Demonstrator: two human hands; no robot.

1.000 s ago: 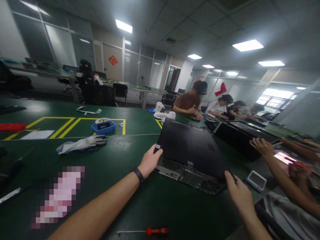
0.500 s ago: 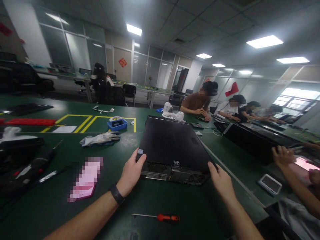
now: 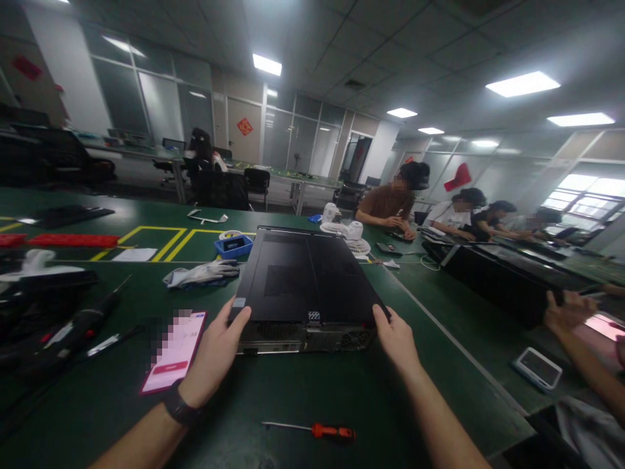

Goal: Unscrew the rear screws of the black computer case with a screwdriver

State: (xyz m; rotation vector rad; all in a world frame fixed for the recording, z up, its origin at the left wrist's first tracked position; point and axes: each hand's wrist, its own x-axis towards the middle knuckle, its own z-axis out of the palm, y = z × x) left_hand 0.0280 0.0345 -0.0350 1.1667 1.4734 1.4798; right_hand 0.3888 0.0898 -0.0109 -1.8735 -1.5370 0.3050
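A black desktop computer case [image 3: 307, 280] lies flat on the green table [image 3: 303, 404], its rear panel facing me. My left hand [image 3: 215, 355] grips the near left corner, thumb on the top panel. My right hand [image 3: 398, 339] grips the near right corner in the same way. A red-handled screwdriver [image 3: 312, 430] lies on the table just in front of me, between my forearms.
A phone [image 3: 173, 352] with a pink screen lies left of the case, with dark tools [image 3: 73, 326] further left. Gloves [image 3: 202, 273] and a blue tray [image 3: 233, 245] sit behind. Another black case [image 3: 493, 277] and a co-worker's hand [image 3: 566, 311] are at right. Several people sit at the far end.
Both hands have turned the case on the table and drawn it leftward and closer, so it now lies square to me. My view has shifted too.
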